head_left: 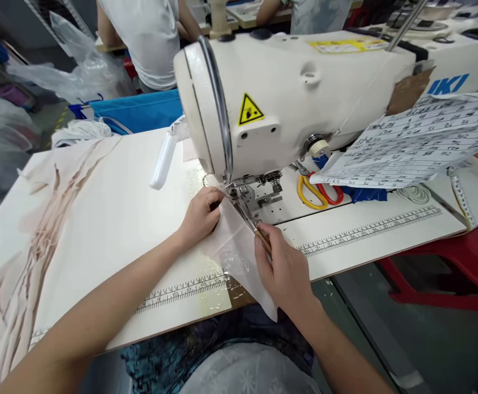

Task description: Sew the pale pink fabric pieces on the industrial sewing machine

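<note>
Lying along the left edge of the worktop (111, 208), pink fabric (44, 241) gathers in long, creased folds and runs on toward the near left corner. Nearer the middle, toward the far edge, a white handle (163, 163) juts out beside the machine (280, 93). Next comes the left hand (201, 216), thumb and fingers pinched on the upper end of a pale cloth (234, 241), right by the metal parts under the machine's head. The cloth slants down between the two hands, its loose corner hanging over the near edge. It looks thin, light and limp (perhaps a little slippery too), so it should drape and pucker easily; a gentle pinch on its margin close to the machine would likely steer it best, as the hanging corner would only flop. To its right, the right hand (283, 265) is closed around a slim tool (265, 242), probably tweezers, pointing toward those metal parts. Farther right are scissors (313, 192) and a drooping paper (411, 145), with a tape measure (462, 200) near the worktop's right end.
</note>
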The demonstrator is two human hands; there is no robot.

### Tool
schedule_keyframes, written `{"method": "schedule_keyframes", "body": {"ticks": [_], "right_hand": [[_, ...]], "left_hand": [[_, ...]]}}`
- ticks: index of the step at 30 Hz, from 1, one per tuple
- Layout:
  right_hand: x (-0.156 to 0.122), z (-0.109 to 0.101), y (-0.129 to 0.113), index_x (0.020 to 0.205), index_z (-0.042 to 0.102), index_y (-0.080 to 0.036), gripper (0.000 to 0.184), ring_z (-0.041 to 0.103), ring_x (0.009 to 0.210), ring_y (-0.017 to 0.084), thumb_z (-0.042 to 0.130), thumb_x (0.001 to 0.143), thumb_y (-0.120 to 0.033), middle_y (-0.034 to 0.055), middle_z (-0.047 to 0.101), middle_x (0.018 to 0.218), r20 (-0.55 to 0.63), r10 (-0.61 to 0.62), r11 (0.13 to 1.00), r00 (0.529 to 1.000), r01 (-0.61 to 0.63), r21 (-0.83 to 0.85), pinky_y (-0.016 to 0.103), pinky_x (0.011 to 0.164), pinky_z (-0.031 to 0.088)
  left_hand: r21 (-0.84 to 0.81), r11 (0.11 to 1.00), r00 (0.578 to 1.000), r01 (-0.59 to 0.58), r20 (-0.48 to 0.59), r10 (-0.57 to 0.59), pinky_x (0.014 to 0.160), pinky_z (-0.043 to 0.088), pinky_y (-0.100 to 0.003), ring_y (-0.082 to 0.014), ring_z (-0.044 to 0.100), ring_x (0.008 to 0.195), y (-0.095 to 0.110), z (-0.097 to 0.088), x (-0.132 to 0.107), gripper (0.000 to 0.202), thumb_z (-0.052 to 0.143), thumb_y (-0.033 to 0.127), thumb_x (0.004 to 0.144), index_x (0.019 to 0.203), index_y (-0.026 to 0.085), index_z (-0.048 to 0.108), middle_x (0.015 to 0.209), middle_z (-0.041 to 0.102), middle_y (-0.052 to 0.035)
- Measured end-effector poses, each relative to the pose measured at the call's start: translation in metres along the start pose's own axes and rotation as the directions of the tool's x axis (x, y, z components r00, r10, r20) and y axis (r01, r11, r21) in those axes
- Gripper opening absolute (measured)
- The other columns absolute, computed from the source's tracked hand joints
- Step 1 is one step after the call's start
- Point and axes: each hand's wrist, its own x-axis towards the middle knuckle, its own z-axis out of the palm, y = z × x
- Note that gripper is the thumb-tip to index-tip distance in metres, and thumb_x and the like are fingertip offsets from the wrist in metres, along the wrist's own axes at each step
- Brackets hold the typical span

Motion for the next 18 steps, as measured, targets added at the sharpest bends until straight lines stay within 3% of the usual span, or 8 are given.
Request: {"method": "schedule_keyframes", "body": {"ticks": [4, 18], "right_hand": [[0.009, 0.009, 0.0, 0.113, 0.065, -0.014, 0.029, 0.074, 0.069, 0.022, 0.04, 0.101, -0.021, 0.0106, 0.08, 0.093, -0.049, -0.087, 0.988, 0.995, 0.08, -0.134, 0.028, 0.051, 0.047], [0.013, 0.014, 0.001, 0.109, 0.067, -0.01, 0.03, 0.072, 0.064, 0.018, 0.039, 0.103, -0.019, 0.0057, 0.079, 0.082, -0.105, -0.142, 0.979, 0.984, 0.124, -0.163, 0.027, 0.049, 0.044]], "left_hand": [[-0.029, 0.999, 1.0, 0.016, -0.014, -0.016, 0.085, 0.053, -0.035, -0.0188, 0.065, 0.092, 0.001, -0.001, 0.001, 0.018, 0.054, 0.023, 0.09, 0.081, 0.02, 0.07, 0.094, 0.072, -0.0036], [-0.054, 0.998, 0.999, 0.043, -0.004, -0.043, 0.09, 0.052, -0.034, -0.0186, 0.064, 0.094, 0.001, 0.0, 0.002, 0.018, 0.054, 0.023, 0.088, 0.081, 0.021, 0.07, 0.094, 0.071, -0.0034]]}}
